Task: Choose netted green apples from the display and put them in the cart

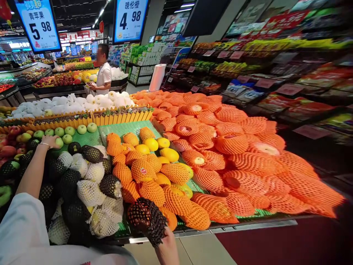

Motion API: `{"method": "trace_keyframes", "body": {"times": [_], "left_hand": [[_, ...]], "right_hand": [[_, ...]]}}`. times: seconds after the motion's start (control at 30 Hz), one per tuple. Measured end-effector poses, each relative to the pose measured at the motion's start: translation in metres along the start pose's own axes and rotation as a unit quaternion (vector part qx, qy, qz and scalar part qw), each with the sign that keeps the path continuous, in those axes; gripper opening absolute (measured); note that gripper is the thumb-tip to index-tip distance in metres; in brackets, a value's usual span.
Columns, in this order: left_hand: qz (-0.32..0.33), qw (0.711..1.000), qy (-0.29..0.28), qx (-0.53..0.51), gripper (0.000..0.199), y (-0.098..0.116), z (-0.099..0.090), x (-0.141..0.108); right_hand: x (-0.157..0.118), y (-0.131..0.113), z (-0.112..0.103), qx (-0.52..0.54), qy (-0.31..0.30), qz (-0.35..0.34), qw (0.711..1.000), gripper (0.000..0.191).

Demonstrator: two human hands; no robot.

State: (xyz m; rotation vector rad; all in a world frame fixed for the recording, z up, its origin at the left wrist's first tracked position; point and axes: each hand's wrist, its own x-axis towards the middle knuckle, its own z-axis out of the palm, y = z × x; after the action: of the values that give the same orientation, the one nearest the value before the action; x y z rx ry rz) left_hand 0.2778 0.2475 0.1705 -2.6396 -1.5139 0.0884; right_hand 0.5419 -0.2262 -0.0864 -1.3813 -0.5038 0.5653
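My left hand (50, 141) reaches to the far left of the display, its fingers curled on a green apple (59, 142) beside a row of other green apples (70, 130). Low in front, my right hand (168, 243) grips a dark reddish fruit in a black foam net (147, 221); its kind is hidden by the net. Between my arms lie fruits in white foam nets (94, 172) and others in black nets (110, 186). To the right are fruits in orange nets (143, 169), with bare yellow fruits (169, 155) among them.
A large heap of fruit in orange-red nets (237, 143) fills the right side. Behind a yellow fence-like divider (121, 116) lies white-wrapped fruit (68, 103). A person in a white shirt (104, 76) stands beyond it. A roll of bags (157, 78) and packed shelves (242, 68) stand further back.
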Motion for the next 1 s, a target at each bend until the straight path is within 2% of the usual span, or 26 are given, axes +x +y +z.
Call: {"method": "trace_keyframes", "body": {"times": [0.07,0.13,0.17,0.23,0.27,0.33,0.4,0.47,0.57,0.63,0.67,0.73,0.8,0.83,0.9,1.0], "left_hand": [[-0.019,0.999,0.033,0.004,0.072,0.003,-0.022,-0.015],[-0.009,0.995,0.093,-0.036,0.073,0.013,-0.041,-0.042],[0.012,0.986,0.139,-0.095,0.073,0.021,-0.047,-0.060],[0.049,0.936,0.219,-0.271,0.073,0.042,-0.051,-0.102],[0.058,0.896,0.233,-0.373,0.075,0.054,-0.049,-0.123],[0.067,0.794,0.214,-0.565,0.080,0.079,-0.036,-0.165],[0.070,0.694,0.190,-0.691,0.080,0.101,-0.018,-0.202],[0.044,0.594,0.160,-0.787,0.078,0.119,0.001,-0.234],[-0.029,0.451,0.076,-0.889,0.078,0.136,0.024,-0.272],[-0.066,0.383,0.024,-0.921,0.078,0.145,0.035,-0.292],[-0.079,0.361,0.015,-0.929,0.077,0.150,0.040,-0.300],[-0.111,0.343,0.033,-0.932,0.075,0.158,0.051,-0.314],[-0.147,0.353,0.085,-0.920,0.074,0.165,0.061,-0.324],[-0.160,0.366,0.107,-0.910,0.074,0.167,0.066,-0.329],[-0.160,0.414,0.135,-0.886,0.071,0.171,0.072,-0.337],[-0.114,0.515,0.144,-0.837,0.065,0.174,0.076,-0.343]], "right_hand": [[0.007,-0.003,0.008,-0.001,-0.022,-0.004,1.000,0.024],[0.013,-0.008,0.018,0.011,-0.053,-0.003,0.999,0.025],[0.016,-0.011,0.024,0.016,-0.069,-0.005,0.997,0.026],[0.021,-0.019,0.037,0.008,-0.096,-0.028,0.995,0.025],[0.024,-0.023,0.045,-0.001,-0.104,-0.043,0.994,0.024],[0.028,-0.034,0.061,-0.017,-0.123,-0.074,0.990,0.021],[0.029,-0.048,0.080,-0.022,-0.167,-0.097,0.981,0.017],[0.028,-0.065,0.100,-0.025,-0.223,-0.128,0.966,0.015],[0.020,-0.090,0.130,-0.031,-0.312,-0.190,0.931,0.016],[0.012,-0.101,0.144,-0.030,-0.375,-0.229,0.898,0.026],[0.008,-0.103,0.149,-0.026,-0.404,-0.245,0.881,0.029],[0.001,-0.101,0.154,-0.016,-0.438,-0.262,0.860,0.026],[-0.004,-0.096,0.153,-0.011,-0.435,-0.257,0.863,0.016],[-0.006,-0.093,0.151,-0.014,-0.430,-0.251,0.867,0.015],[-0.008,-0.090,0.149,-0.025,-0.441,-0.246,0.863,0.018],[-0.010,-0.091,0.147,-0.028,-0.472,-0.282,0.835,0.016]]}}
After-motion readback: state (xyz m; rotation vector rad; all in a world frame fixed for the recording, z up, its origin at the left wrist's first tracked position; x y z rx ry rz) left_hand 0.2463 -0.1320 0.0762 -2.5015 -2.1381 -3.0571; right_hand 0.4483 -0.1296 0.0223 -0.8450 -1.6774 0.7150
